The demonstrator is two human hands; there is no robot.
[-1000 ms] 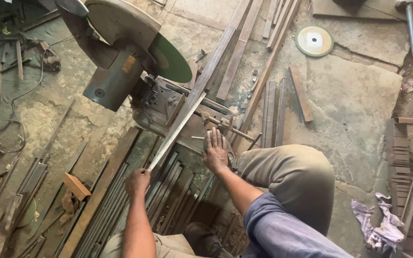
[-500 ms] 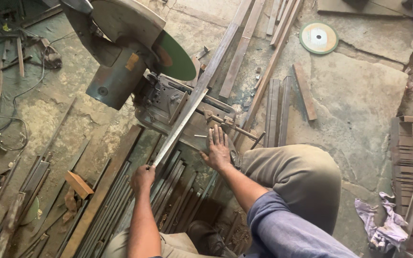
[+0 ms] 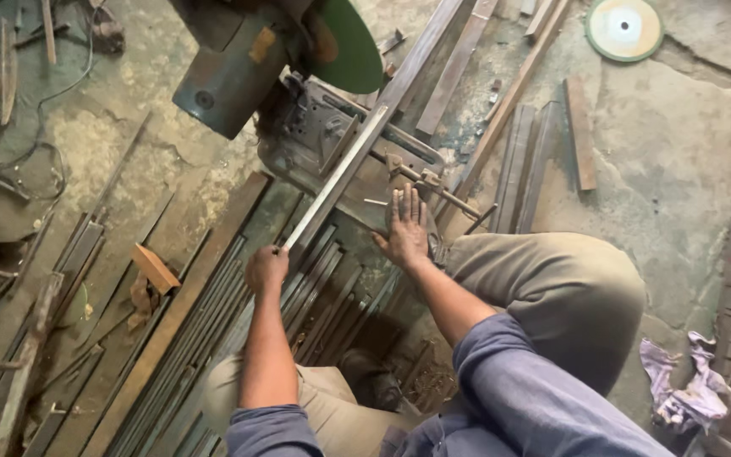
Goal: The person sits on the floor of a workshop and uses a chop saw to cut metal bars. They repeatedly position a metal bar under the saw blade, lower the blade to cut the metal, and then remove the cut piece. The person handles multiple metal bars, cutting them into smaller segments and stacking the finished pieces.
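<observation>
Angle-iron bar (image 3: pixel 344 169) lies across the chop saw's vise (image 3: pixel 357 156), its near end gripped in the closed left hand (image 3: pixel 266 269), while the right hand (image 3: pixel 405 230), now flat and open-fingered, rests empty beside the clamp handle (image 3: pixel 433 188).

steel bar (image 3: pixel 340 173) on saw vise (image 3: pixel 357 161) | bar stock (image 3: pixel 213 338) left | disc (image 3: pixel 624 28) far right

A stained concrete floor (image 3: pixel 678 144) carries a chop saw (image 3: pixel 298 93), long metal bars (image 3: pixel 171 338) laid side by side, a round cutting disc (image 3: pixel 624 28), a crumpled rag (image 3: pixel 678 385) and scattered offcuts (image 3: pixel 581 131).
</observation>
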